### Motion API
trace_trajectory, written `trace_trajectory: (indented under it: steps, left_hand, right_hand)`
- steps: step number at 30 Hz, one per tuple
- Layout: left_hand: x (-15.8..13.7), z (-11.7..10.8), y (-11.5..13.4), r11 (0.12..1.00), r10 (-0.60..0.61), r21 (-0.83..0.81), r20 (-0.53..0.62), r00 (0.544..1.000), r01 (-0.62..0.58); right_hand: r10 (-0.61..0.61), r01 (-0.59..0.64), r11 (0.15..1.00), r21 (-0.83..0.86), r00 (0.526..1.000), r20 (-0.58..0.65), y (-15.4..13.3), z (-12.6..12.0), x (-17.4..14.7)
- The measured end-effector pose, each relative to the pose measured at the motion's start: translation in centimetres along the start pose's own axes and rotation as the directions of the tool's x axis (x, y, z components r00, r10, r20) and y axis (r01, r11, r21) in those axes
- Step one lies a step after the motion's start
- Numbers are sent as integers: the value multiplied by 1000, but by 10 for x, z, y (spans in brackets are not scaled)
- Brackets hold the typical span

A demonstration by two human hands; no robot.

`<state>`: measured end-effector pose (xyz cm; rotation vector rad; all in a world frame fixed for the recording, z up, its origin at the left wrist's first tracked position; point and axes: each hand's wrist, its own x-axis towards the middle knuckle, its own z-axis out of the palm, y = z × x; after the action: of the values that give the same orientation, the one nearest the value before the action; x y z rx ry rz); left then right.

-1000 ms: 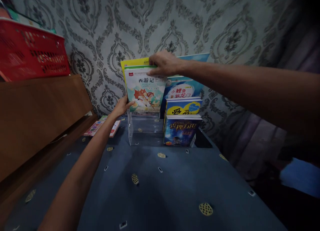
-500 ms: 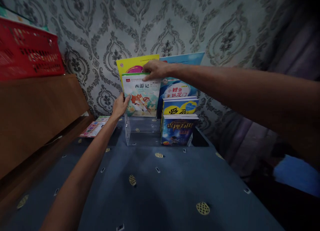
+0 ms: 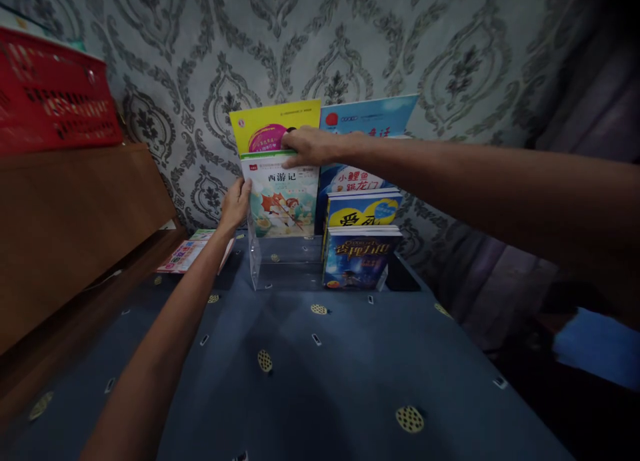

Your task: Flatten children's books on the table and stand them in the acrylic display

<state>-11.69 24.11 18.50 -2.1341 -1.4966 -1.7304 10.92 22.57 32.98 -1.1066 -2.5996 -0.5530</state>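
Head view: the left arm (image 3: 165, 341) slants from seven o'clock, left hand (image 3: 236, 204) half-curled at the 西游记 book's (image 3: 284, 204) nine-o'clock edge, hold unclear. The book stands at eleven o'clock on the clear rack (image 3: 253, 264); the right hand (image 3: 311, 146), from three o'clock, pinches its top edge.

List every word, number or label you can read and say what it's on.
"西游记": white book.
"小鲤鱼跳龙门": lower blue book.
"童话": taller blue book, title partly hidden.
"爱": yellow-and-blue book, title cut off.
Too small or blurred: the covers' small print, including the yellow book; dark-blue front book; flat books; tablecloth labels.
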Motion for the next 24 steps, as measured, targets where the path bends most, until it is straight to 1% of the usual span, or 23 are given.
trace_trajectory:
  steps: [3, 5, 10, 12, 15, 18, 21, 23, 24]
  left_hand:
    - [-4, 1, 3, 1000, -3, -5, -18, 1000, 2]
    - [-7, 1, 5, 1000, -11, -10, -22, 1000, 11]
    - [-10, 2, 4, 999, -9, -43, 3, 1000, 9]
    - [-10, 2, 2, 998, -6, -58, 21, 1000, 7]
    - [-9, 1, -1, 997, -45, -68, 26, 999, 46]
    - [-8, 0, -3, 992, -78, -94, 24, 997, 80]
    - [-8, -1, -2, 988, -75, -134, 46, 996, 81]
    - [-9, -2, 0, 987, -59, -147, 51, 997, 65]
    - [-10, -2, 1, 988, -49, -145, 48, 998, 55]
  right_hand:
    - [-41, 40, 998, -39, 999, -22, 3, -3, -2]
    - [-47, 45, 998, -50, 998, -40, 7, -7, -4]
    - [0, 5, 998, 60, 997, -78, 15, -9, -11]
    - [-10, 14, 998, 60, 997, -73, 16, -8, -14]
    - [-11, 12, 1000, 24, 998, -60, 12, -7, -17]
    - [23, -20, 999, 42, 997, -68, 8, -7, -17]
    - [14, -9, 997, 72, 998, -64, 8, -6, -17]
    - [-4, 17, 992, 123, 994, -112, 9, -5, -23]
    - [-2, 29, 986, 161, 986, -164, 11, -5, -28]
